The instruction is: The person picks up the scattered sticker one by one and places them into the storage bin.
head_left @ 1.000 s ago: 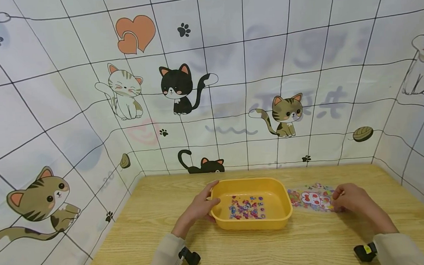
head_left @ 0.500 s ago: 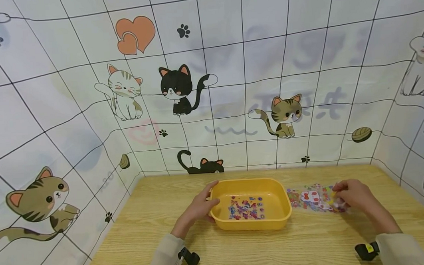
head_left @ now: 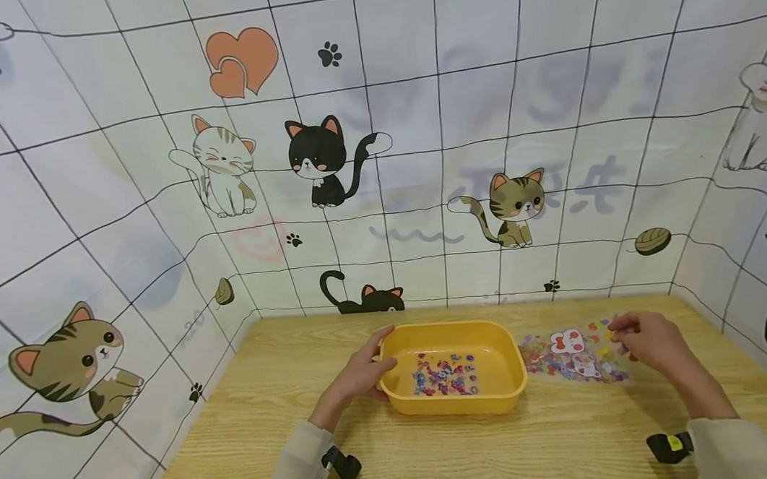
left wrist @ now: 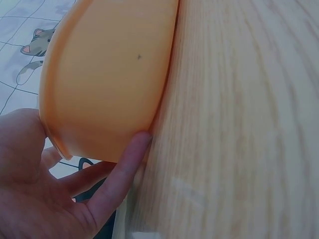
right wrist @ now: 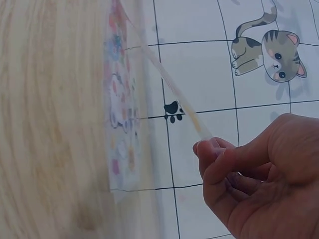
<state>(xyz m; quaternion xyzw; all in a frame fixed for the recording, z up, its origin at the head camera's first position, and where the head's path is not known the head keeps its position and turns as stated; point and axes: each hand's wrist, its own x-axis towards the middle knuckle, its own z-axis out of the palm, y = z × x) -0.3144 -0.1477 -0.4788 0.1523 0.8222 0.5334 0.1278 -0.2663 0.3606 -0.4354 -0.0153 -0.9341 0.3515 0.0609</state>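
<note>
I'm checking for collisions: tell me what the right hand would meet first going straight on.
Beyond the printed sheet it pinches, the right hand would likely meet the yellow tray, unless it passes above; its height is unclear.

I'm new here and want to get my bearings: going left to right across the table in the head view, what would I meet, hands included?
Left hand → tray → sticker sheets → right hand.
</note>
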